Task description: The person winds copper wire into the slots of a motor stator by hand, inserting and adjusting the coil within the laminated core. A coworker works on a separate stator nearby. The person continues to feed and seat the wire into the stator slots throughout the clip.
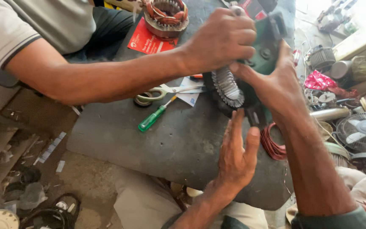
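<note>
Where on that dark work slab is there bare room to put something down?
The dark slab is bare in the stretch below the green screwdriver, left of the left hand. It is crowded near the scissors, the red wire coil, and where the right hand and another person's hand grip the motor.

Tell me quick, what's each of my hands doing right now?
Left hand: open, fingers against the finned motor part, holding nothing.
Right hand: gripping the green motor housing.

Bare forearms; a dark green sleeve point(335, 218) covers the right elbow.
</note>
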